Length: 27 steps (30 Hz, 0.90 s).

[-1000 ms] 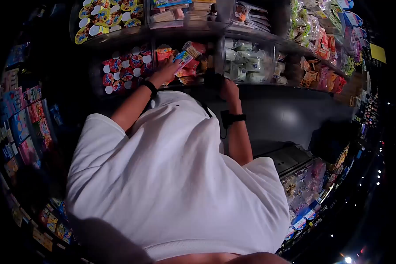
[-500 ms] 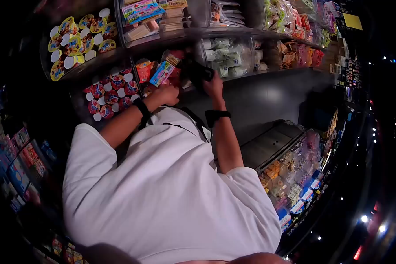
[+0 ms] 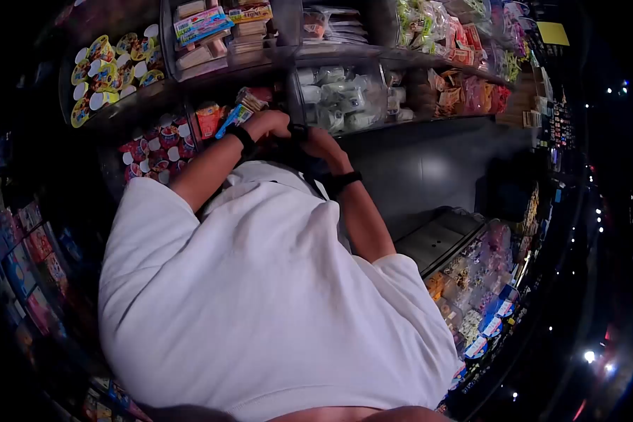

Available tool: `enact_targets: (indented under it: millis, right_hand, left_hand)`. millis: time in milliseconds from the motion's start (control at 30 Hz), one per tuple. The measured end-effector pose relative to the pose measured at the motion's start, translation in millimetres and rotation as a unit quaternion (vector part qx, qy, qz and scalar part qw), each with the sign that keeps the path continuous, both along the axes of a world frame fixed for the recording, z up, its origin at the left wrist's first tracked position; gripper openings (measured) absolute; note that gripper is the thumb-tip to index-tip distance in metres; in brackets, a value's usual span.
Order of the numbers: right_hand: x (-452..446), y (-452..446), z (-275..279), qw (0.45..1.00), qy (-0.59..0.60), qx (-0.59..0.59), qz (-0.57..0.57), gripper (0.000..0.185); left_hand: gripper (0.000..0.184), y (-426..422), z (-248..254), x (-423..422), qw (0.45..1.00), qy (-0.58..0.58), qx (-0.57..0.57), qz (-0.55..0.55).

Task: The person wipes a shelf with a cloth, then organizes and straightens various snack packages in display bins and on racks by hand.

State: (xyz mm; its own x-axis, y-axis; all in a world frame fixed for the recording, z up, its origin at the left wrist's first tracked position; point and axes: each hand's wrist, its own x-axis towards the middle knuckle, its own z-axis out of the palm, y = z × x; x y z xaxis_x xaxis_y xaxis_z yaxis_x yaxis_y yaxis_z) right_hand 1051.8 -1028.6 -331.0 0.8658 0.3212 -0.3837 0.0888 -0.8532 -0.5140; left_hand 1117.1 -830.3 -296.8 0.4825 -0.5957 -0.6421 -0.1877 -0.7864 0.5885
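My left hand [image 3: 269,125] is closed, its fingers curled down beside a dark object; what they grip, if anything, is hidden. My right hand [image 3: 321,145] is wrapped round a black object [image 3: 297,132] whose kind I cannot make out in the dim light. Both hands are close together in front of the lower shelf bins. Just beyond my left wrist lies a blue and yellow snack packet [image 3: 238,117], with a red packet [image 3: 208,119] to its left.
Yellow-lidded cups [image 3: 104,76] fill the upper left bin, and red cups [image 3: 163,149] the one below. White wrapped packs [image 3: 342,98] sit in a clear bin right of my hands. A dark panel [image 3: 422,169] runs below the shelves; more goods [image 3: 482,274] stand at lower right.
My left hand has moved up and right, and my right hand has come down and left with the black object, so they are nearer each other. The view has shifted slightly.
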Motion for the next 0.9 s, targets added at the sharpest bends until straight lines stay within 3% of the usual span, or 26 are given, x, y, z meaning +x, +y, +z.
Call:
enact_targets:
  millis: [33, 67, 100, 167, 200, 333, 400, 433, 533, 600, 667, 800, 900]
  right_hand:
    - [1, -6, 14, 1.000, 0.007, 0.002, 0.012, 0.036]
    - [-1, -13, 30, 1.000, 0.014, 0.006, 0.022, 0.038]
    - [0, -27, 30, 0.996, 0.059, -0.063, 0.018, 0.040]
    - [-10, -51, 47, 0.997, 0.004, -0.075, 0.023, 0.043]
    - [-13, -63, 45, 0.997, -0.041, -0.062, 0.003, 0.044]
    - [-14, -100, 47, 0.991, 0.015, -0.128, 0.046, 0.043]
    - [-17, -117, 46, 0.991, -0.025, -0.107, 0.075, 0.046]
    - [-19, -124, 47, 0.990, -0.070, -0.072, 0.100, 0.046]
    - [-13, -119, 27, 0.987, -0.047, -0.098, 0.115, 0.042]
    - [-3, -112, 0, 0.982, -0.090, -0.082, 0.147, 0.039]
    - [2, -114, 18, 0.965, -0.113, -0.099, 0.214, 0.037]
    - [-1, -119, 41, 0.970, -0.110, -0.072, 0.202, 0.033]
    - [-6, -114, 15, 0.972, -0.117, -0.099, 0.179, 0.025]
  left_hand:
    - [0.050, -10, -2, -1, 0.995, 0.019, 0.088, -0.035]
    - [0.046, -16, -4, -4, 0.995, 0.034, 0.087, -0.037]
    - [0.046, -26, -17, -9, 0.996, 0.031, 0.078, -0.014]
    - [0.046, -44, -14, -20, 0.997, 0.037, 0.067, 0.017]
    - [0.046, -47, -14, -30, 0.997, -0.071, -0.013, 0.006]
    - [0.050, -80, 13, -29, 0.995, -0.001, 0.101, 0.021]
    - [0.052, -93, -4, -37, 0.975, -0.187, 0.121, -0.001]
    - [0.054, -102, -1, -40, 0.975, -0.169, 0.141, 0.011]
    - [0.028, -120, -5, -62, 0.956, -0.222, 0.179, 0.070]
    - [0.025, -119, -32, -62, 0.951, -0.244, 0.181, 0.052]
    - [0.019, -124, -31, -66, 0.947, -0.259, 0.189, 0.035]
    - [0.020, -121, -30, -57, 0.946, -0.270, 0.180, -0.020]
    - [0.009, -112, -38, -79, 0.924, -0.372, 0.063, 0.063]
